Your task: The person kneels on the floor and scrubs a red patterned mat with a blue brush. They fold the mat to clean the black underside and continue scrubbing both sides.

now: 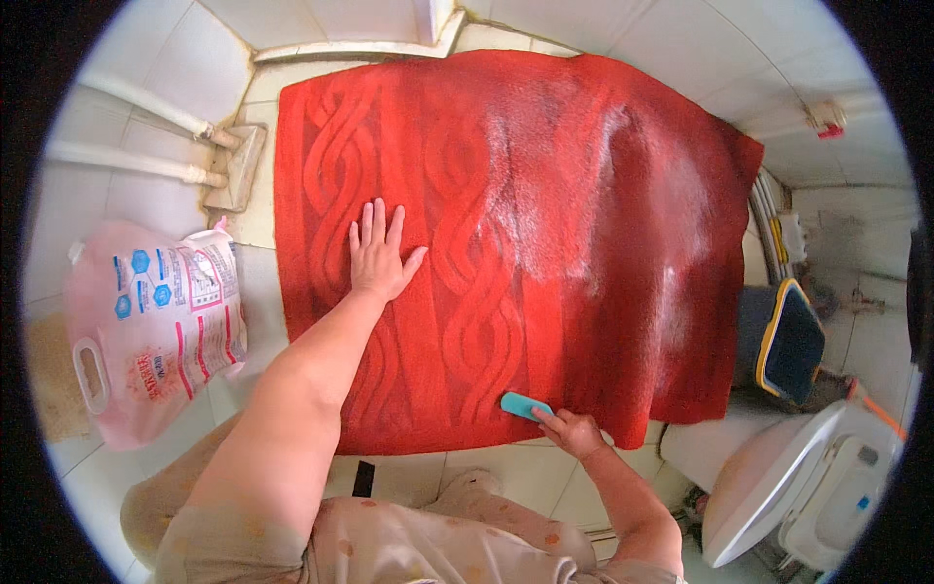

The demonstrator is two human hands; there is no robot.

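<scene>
A large red rug (409, 321) with a raised braided pattern is spread over the tiled floor. Its right part rises in folds and looks darker and wet, with white foam (530, 209) across the upper middle. My left hand (379, 255) lies flat on the rug's left half, fingers stretched out. Near the lower edge, my right hand (572, 431) grips a turquoise scrubbing brush (526, 405) by one end. The brush rests against the rug; its bristles are hidden beneath it.
To the left stands a pink detergent pouch (146, 331) with a handle hole. White pipes (161, 164) run along the wall behind it. A toilet (788, 487) is at the lower right, and a dark bin with a yellow rim (762, 341) stands beside the rug.
</scene>
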